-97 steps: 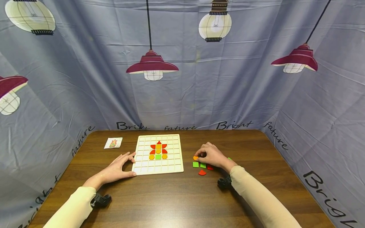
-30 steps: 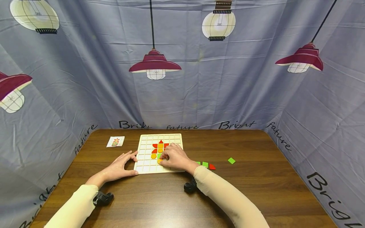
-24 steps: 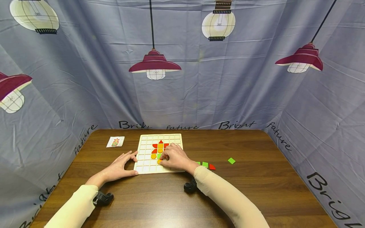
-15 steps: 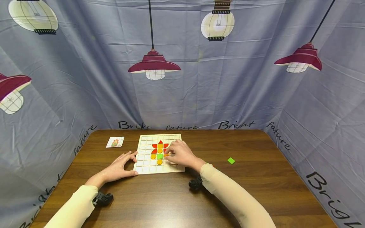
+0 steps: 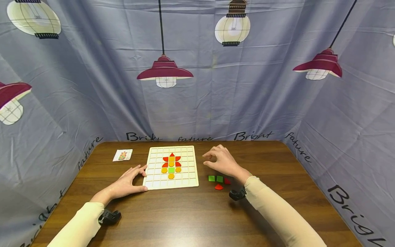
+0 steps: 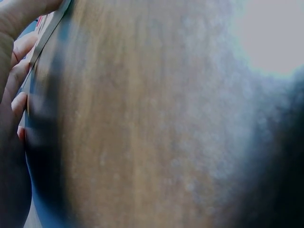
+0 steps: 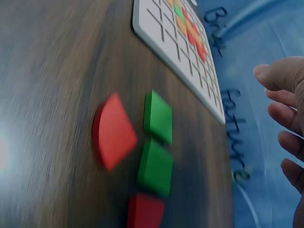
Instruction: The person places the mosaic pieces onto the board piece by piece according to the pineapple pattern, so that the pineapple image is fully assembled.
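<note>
My left hand (image 5: 129, 181) rests at the left edge of the white grid board (image 5: 154, 178), thumb at the near corner and fingers farther up the side. On the board, red, orange and green tiles form a figure: a red triangle (image 5: 172, 154) on top, a green square (image 5: 171, 170) lower down and an orange disc (image 5: 171, 176) at the bottom. My right hand (image 5: 224, 163) hovers right of the board, fingers loosely bent around nothing. Below it lie two green squares (image 7: 159, 118), a red quarter-circle (image 7: 114, 133) and another red tile (image 7: 146, 211).
A small card (image 5: 122, 155) with a printed colored pattern lies at the back left of the brown wooden table (image 5: 185, 216). A blue-grey curtain (image 5: 197, 113) with lamp prints surrounds the table.
The right hand set an orange disc at the figure's bottom and was at the disc to the green square's right. It then moved right, off the board, without a tile. The left hand stayed put.
</note>
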Available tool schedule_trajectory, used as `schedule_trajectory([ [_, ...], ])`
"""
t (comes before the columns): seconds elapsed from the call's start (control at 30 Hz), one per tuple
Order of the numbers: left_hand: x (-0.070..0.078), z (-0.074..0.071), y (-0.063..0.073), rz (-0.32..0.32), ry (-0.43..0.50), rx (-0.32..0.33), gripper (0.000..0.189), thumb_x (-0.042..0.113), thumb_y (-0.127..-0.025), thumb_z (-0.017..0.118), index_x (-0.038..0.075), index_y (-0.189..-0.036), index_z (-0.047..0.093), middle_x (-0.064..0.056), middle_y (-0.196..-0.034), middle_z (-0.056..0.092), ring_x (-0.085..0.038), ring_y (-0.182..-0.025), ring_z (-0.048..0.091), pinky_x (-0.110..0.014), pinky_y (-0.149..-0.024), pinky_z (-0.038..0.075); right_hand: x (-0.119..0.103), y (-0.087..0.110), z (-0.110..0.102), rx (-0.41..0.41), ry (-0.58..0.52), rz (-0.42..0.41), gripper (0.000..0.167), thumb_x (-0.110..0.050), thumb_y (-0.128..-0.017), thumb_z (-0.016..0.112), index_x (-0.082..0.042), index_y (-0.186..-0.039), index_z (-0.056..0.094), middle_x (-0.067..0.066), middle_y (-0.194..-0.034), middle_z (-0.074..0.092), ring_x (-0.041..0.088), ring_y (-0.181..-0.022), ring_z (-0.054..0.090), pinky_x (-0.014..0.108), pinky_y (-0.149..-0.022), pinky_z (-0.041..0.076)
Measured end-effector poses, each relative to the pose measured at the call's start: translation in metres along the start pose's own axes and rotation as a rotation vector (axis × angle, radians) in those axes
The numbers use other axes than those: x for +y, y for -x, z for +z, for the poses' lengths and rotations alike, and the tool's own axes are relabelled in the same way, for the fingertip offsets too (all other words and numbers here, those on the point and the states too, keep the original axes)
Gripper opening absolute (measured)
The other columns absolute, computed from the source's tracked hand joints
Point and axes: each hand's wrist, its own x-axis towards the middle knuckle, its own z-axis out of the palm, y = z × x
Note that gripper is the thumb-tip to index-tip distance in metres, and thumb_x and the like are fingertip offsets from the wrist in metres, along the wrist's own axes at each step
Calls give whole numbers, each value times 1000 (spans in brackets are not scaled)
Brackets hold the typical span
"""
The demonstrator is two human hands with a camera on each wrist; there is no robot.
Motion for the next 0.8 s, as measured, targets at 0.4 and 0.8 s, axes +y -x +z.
schedule_trajectory([
  [0.4,0,0,1,4,5,4,45,46,-84,83,20,-109,56,-16,-159,41,-47,-150,24,-65,-120,11,28,47,-13,-66,50,48,31,-38,-88,80,-20,-113,78,-11,-105,68,18,-106,53,43,-91,42],
  [0.8,-1,1,1,-5,3,-2,47,47,-84,82,19,-110,55,-16,-160,40,-47,-150,24,-65,-120,10,35,76,-1,-70,125,4,31,-45,-82,85,-27,-107,80,-14,-100,64,12,-96,50,37,-83,42],
])
